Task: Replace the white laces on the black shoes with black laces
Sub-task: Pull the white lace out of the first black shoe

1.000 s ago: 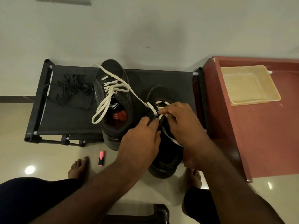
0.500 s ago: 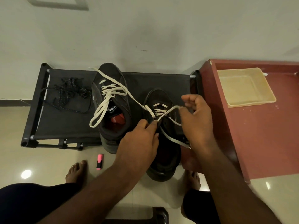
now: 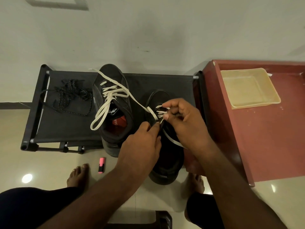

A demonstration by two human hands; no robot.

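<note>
right grip (image 3: 183, 119) pinches white lace (image 3: 152, 113) of black shoe (image 3: 166, 164) | left grip (image 3: 142, 146) pinches that shoe's eyelet edge; black laces (image 3: 71, 95) lie at 9 o'clock

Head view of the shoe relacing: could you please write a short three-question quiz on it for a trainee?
1. True or false: the black laces lie loose on the rack, threaded into nothing.
2. The right hand pinches: A) the white lace of the shoe nearer the red table; B) the black laces; C) nothing.
3. What lies on the floor beside the bare foot?
Key: 1 true; 2 A; 3 the pink marker.
</note>
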